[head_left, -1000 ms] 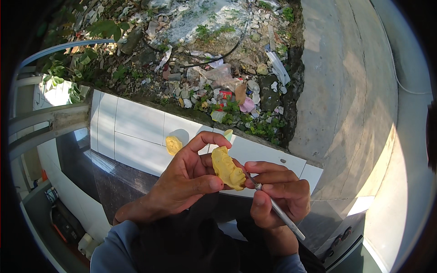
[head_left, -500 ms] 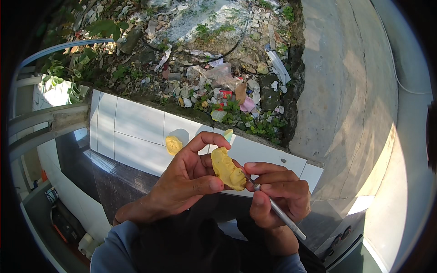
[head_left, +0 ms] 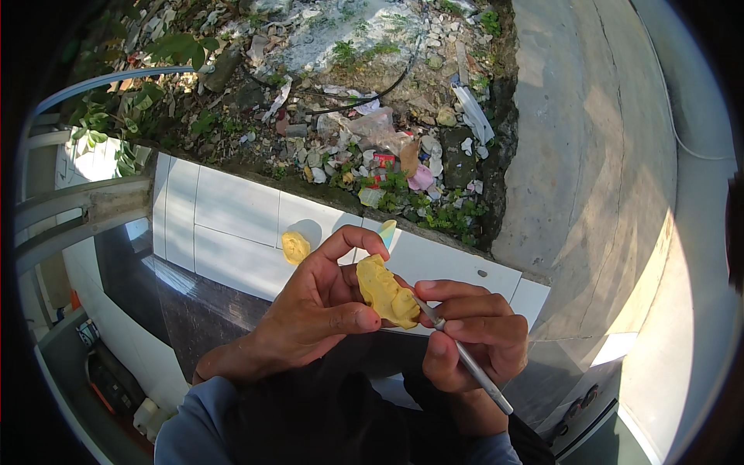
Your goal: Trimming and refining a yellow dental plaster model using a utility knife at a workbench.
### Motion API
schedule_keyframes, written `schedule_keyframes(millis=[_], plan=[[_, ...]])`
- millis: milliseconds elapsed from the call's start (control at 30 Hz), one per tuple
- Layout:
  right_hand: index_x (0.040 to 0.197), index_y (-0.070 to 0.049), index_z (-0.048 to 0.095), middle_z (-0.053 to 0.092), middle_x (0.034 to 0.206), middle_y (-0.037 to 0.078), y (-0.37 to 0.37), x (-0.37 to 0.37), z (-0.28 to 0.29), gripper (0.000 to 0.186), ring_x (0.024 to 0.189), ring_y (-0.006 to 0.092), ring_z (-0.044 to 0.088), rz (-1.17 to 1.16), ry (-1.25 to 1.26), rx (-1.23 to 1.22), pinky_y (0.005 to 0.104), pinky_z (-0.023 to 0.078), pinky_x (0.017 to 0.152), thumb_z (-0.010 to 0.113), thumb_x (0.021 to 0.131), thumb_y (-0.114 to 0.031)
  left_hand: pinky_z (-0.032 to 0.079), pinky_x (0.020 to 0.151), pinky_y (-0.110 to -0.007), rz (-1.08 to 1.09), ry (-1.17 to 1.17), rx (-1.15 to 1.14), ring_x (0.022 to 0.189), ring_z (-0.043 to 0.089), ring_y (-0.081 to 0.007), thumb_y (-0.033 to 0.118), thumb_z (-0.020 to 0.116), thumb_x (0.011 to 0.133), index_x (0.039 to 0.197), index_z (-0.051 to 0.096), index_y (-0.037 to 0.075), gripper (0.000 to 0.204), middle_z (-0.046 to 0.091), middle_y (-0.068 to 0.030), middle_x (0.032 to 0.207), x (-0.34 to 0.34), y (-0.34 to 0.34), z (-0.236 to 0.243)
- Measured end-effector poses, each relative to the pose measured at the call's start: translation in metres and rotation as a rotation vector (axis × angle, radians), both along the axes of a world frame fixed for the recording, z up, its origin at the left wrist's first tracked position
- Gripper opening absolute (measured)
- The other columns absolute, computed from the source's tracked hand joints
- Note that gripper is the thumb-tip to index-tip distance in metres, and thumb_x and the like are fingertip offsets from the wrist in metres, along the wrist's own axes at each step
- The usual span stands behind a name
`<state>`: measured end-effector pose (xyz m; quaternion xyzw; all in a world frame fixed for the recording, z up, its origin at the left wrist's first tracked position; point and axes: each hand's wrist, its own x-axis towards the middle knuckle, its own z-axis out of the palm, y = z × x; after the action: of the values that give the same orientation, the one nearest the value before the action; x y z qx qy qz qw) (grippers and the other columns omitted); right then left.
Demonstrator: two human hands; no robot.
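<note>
Yellow molded lump (head_left: 385,293) between 2 hands
The left hand (head_left: 310,310) has its grip clamped on the lump; the right hand (head_left: 480,333) has its grip closed around a slim metal tool (head_left: 482,380), tip at the lump's right side, contact too small to tell. 1 more yellow piece (head_left: 295,247) rests on the white tiled ledge (head_left: 232,209) beyond.

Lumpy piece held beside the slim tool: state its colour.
Yellow; the lumpy piece shows best in the head view, the only one here.
</note>
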<state>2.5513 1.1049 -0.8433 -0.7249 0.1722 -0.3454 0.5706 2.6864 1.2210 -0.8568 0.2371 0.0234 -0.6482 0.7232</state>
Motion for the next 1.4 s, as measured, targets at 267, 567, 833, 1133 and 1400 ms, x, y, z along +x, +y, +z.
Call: schedule_keyframes(millis=[267,567,833,1133,1400], plan=[[0.092,-0.001,0.046,0.057,0.077,0.014,-0.001,0.000,-0.002,0.026,0.085,0.0329,0.067,0.008,0.016,-0.075,0.0407,0.058,0.074,0.068,0.083,-0.012,0.052,0.086,-0.033,-0.015,-0.039,0.143,0.099,0.063,-0.0204,0.014,0.079,0.075,0.118,0.035,0.008,0.062,0.063,-0.0128,0.104,-0.001,-0.004,0.008],[0.092,0.000,0.046,0.056,0.078,0.014,0.000,0.000,-0.001,0.025,0.081,0.0317,0.067,-0.021,0.020,-0.090,0.0380,0.058,0.071,0.068,0.082,-0.008,0.053,0.091,-0.037,0.009,0.080,0.038,0.103,0.062,-0.0213,0.006,0.070,0.084,0.126,0.035,0.005,0.055,0.060,-0.0150,0.110,-0.001,0.001,-0.001],[0.093,-0.001,0.047,0.056,0.078,0.014,-0.002,0.001,0.000,0.025,0.081,0.0318,0.067,0.004,0.038,-0.126,0.0369,0.057,0.070,0.068,0.082,-0.009,0.055,0.088,-0.035,-0.013,0.083,0.035,0.101,0.063,-0.0210,0.007,0.066,0.086,0.127,0.034,0.004,0.052,0.062,-0.0138,0.107,0.001,0.001,-0.002],[0.093,-0.001,0.047,0.056,0.078,0.014,-0.003,0.003,-0.003,0.025,0.080,0.0324,0.068,-0.002,-0.002,-0.113,0.0367,0.057,0.067,0.068,0.082,-0.009,0.056,0.087,-0.035,-0.019,0.113,0.021,0.102,0.064,-0.0233,0.008,0.065,0.087,0.128,0.034,0.004,0.051,0.062,-0.0139,0.107,0.000,0.001,-0.004],[0.095,-0.001,0.047,0.055,0.078,0.013,-0.005,0.002,-0.003,0.026,0.080,0.0328,0.068,0.017,0.006,-0.138,0.0370,0.057,0.067,0.068,0.082,-0.010,0.056,0.086,-0.034,-0.027,0.114,0.030,0.102,0.063,-0.0212,0.010,0.066,0.087,0.128,0.035,0.004,0.052,0.062,-0.0131,0.107,0.000,-0.002,-0.003]])
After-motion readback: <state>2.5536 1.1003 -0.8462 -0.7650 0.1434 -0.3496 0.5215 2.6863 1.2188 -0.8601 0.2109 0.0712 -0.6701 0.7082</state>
